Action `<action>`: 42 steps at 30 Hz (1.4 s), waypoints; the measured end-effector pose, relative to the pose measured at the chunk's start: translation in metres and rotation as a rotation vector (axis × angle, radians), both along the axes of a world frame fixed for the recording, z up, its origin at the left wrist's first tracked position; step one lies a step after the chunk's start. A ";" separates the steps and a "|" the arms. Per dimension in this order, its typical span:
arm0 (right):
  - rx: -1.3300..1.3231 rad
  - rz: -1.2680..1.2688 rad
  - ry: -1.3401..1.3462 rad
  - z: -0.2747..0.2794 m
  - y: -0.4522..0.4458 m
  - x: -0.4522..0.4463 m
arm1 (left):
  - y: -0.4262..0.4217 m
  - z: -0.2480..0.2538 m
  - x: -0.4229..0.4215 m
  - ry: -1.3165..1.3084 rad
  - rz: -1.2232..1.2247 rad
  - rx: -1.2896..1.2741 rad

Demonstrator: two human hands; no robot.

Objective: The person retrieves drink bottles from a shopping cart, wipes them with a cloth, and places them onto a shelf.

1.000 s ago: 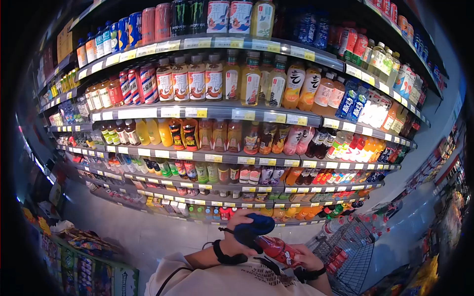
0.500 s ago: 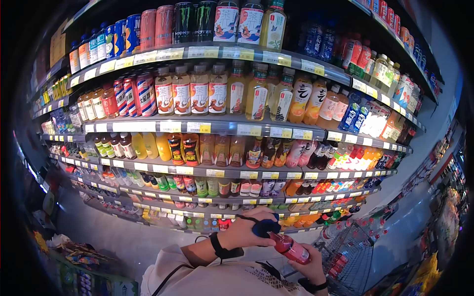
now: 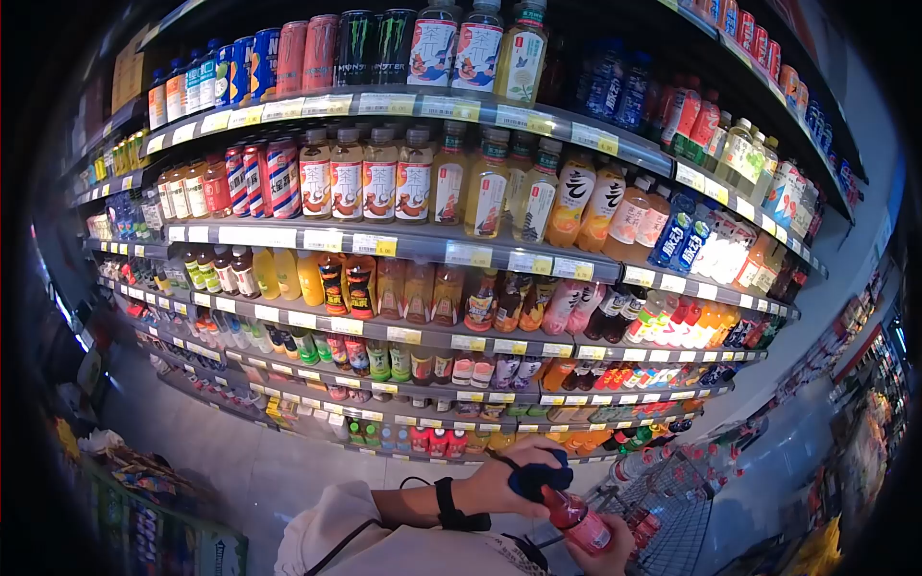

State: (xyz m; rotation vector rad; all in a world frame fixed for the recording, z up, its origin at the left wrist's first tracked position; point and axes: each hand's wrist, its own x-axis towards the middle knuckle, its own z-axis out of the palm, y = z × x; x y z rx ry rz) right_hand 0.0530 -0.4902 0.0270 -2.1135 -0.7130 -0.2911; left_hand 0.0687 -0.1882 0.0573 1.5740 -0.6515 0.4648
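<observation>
The left hand (image 3: 502,478) has its fingers curled around a dark blue gadget (image 3: 543,478) — what kind, I cannot tell. A black wristband (image 3: 448,505) goes around that arm. The right hand (image 3: 615,545) is wrapped around the lower part of a red drink bottle (image 3: 580,523). The bottle is tilted, with its top leaning up toward the gadget. The top is right by the gadget — I cannot tell if they touch. Both hands are low down, in front of a cream shirt (image 3: 331,523).

Just to the right of the bottle is a wire shopping cart (image 3: 687,494) with red things inside, too small to name. Past the hands stand big shelves (image 3: 259,236) full of drinks, with price tags along the edges. Black Monster cans (image 3: 357,48) stand up high, and orange juice bottles (image 3: 573,204) stand lower down.
</observation>
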 end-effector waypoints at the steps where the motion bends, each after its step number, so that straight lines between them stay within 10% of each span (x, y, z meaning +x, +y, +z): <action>1: 0.047 0.058 0.042 0.001 -0.010 0.000 | -0.008 0.003 -0.002 -0.042 -0.098 -0.052; 6: 0.390 0.399 0.868 0.045 -0.051 -0.010 | -0.054 0.032 -0.007 -0.429 -0.281 0.009; 23: 0.032 -0.197 -0.372 -0.031 -0.150 -0.021 | -0.172 0.010 -0.043 0.239 0.258 0.047; 42: 0.169 0.474 0.302 -0.011 -0.152 -0.028 | -0.191 0.000 -0.108 -0.254 0.204 -0.037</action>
